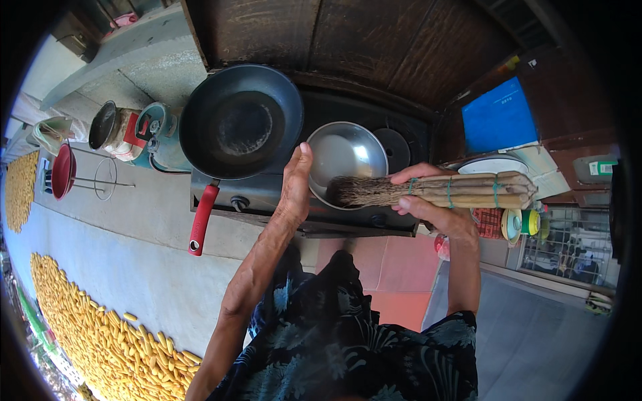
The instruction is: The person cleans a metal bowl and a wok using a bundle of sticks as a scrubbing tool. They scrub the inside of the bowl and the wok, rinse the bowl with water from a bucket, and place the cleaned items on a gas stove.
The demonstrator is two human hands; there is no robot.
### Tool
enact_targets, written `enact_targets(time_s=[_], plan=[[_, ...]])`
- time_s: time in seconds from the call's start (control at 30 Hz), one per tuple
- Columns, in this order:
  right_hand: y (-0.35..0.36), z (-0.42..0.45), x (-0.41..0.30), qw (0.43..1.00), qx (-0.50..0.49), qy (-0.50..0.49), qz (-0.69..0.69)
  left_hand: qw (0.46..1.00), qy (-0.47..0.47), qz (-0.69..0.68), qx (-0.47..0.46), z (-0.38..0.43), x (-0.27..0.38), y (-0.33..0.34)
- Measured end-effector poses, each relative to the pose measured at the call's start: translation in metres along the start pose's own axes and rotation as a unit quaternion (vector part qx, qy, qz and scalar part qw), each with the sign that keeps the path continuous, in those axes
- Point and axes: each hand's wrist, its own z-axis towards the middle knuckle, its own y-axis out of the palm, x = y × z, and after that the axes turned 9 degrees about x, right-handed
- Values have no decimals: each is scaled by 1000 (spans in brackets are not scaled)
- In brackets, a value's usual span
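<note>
A shiny metal bowl is over the right half of a black gas stove. My left hand grips the bowl's left rim with the thumb up; its other fingers are mostly hidden. In my right hand is a whisk brush of bundled stalks, tied with green bands. Its dark bristles reach into the near side of the bowl. To the left, a black frying pan with a red handle sits on the stove.
A gas cylinder stands left of the stove, and dark wooden panels rise behind it. At right lie a blue sheet and a white plate. Many corn cobs cover the floor at lower left.
</note>
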Motion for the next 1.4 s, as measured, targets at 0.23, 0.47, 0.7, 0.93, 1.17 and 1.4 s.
enact_targets(time_s=[0.23, 0.47, 0.7, 0.93, 1.17, 1.4], plan=[[-82, -24, 25, 978, 207, -19, 23, 996, -53, 1, -74, -29, -44, 89], [-155, -75, 105, 954, 80, -280, -72, 993, -77, -14, -88, -49, -124, 185], [-251, -158, 145, 921, 170, -282, -207, 994, -82, -3, -73, -76, -178, 271], [-289, -184, 204, 903, 196, -281, -259, 987, -131, 59, -73, -92, -219, 320], [-296, -167, 239, 911, 221, -297, -182, 976, -173, 72, -114, -81, -245, 339], [-304, -203, 243, 907, 306, -218, -189, 971, -181, 123, -96, -73, -249, 342]])
